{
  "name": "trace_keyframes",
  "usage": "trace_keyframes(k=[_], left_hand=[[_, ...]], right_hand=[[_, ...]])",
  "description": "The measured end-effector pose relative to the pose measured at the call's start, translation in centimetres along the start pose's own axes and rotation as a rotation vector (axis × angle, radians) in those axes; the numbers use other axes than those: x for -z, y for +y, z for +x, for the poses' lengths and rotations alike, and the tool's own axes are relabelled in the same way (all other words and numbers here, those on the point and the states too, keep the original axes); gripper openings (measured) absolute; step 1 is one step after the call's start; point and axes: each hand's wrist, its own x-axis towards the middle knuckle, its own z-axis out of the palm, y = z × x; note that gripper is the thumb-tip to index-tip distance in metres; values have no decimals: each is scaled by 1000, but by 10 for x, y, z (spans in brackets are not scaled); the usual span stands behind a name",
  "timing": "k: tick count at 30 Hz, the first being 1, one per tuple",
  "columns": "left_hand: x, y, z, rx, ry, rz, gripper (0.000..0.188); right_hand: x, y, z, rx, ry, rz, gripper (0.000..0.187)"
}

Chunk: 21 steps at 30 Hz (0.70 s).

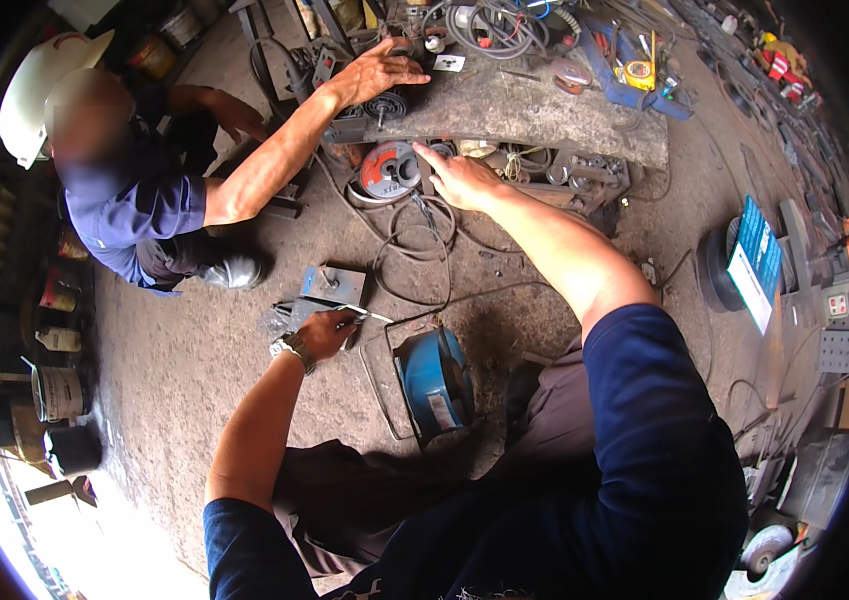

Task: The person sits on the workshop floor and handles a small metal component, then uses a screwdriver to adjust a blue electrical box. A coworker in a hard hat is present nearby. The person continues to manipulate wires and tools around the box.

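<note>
My right hand [459, 182] is stretched forward below the bench edge, its index finger extended beside a round grinding disc [389, 172] with a red and grey label. Whether the fingertip touches the disc's rim is unclear. Down on the floor, my left hand [326, 335], with a watch at the wrist, has its fingers curled in; what they hold is hidden. A thin pale strip [372, 314] shows by these fingers. Just beyond are a blue-grey metal box [334, 285] and a crumpled plastic bag [279, 318].
A co-worker in a white helmet [49, 90] crouches at left, one hand [379, 75] over the bench [584, 125]. A blue machine [431, 380] in a wire frame stands before me. Cables [414, 250] loop across the floor. A blue tool tray [634, 75] sits at far right.
</note>
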Motion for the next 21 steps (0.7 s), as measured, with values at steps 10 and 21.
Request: trace_keyframes(k=[10, 21], left_hand=[[6, -1, -11, 67, -60, -9, 35], [3, -12, -13, 80, -80, -51, 32]], right_hand=[[-10, 0, 25, -196, 102, 98, 84], [6, 6, 50, -258, 445, 228, 67]])
